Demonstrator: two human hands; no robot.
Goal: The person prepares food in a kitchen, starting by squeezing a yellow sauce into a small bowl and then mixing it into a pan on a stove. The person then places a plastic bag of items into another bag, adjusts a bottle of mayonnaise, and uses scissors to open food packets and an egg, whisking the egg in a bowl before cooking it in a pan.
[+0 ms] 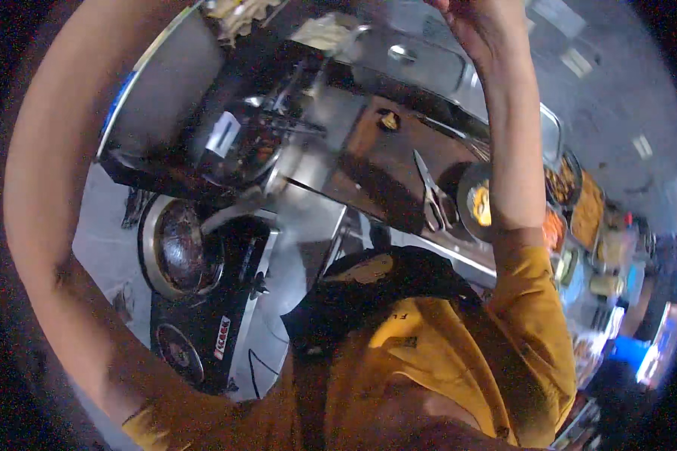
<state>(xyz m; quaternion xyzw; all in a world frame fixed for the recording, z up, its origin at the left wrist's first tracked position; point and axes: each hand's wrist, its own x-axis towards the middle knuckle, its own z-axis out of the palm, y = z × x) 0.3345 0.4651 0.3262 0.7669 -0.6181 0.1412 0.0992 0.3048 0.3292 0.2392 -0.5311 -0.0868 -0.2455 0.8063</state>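
Observation:
Both of my arms reach up past the camera. My left hand is out of view beyond the top edge, and only the forearm shows. Just the wrist and heel of my right hand [477,25] appear at the top, so its fingers are cut off. Below lies a brown board [366,163] with kitchen scissors [430,194] on it, blades partly apart. Beside them, partly behind my right forearm, is a dark round dish [467,194] holding yellow food [479,206]. A small dark dish with a yellowish piece [389,120] sits at the board's far end.
At left, a wok-like pan [181,245] stands on a black gas stove [234,304] with a second burner [177,352]. A dark glossy pot [240,149] stands farther back. Metal tray lids [406,59] line the far side. Food containers [589,208] crowd the right.

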